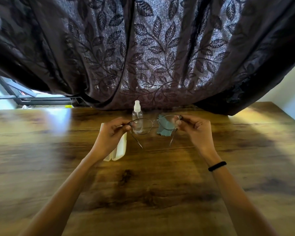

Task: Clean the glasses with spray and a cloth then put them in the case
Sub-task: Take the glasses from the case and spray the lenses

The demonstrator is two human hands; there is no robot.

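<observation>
Thin metal-framed glasses [154, 120] are held up above the wooden table [160, 176], temples unfolded and pointing toward me. My left hand [111, 132] pinches the frame's left corner; my right hand [193, 127] pinches its right corner. Behind the left lens stands a clear spray bottle [137, 110] with a white nozzle. A small blue-grey cloth [166, 127] lies on the table behind the right lens. A cream glasses case [121, 148] lies under my left wrist, partly hidden; I cannot tell if it is open.
A dark leaf-patterned curtain [152, 57] hangs along the table's far edge, close behind the bottle. A window frame [32, 97] shows at the far left. A black band [217, 166] circles my right wrist.
</observation>
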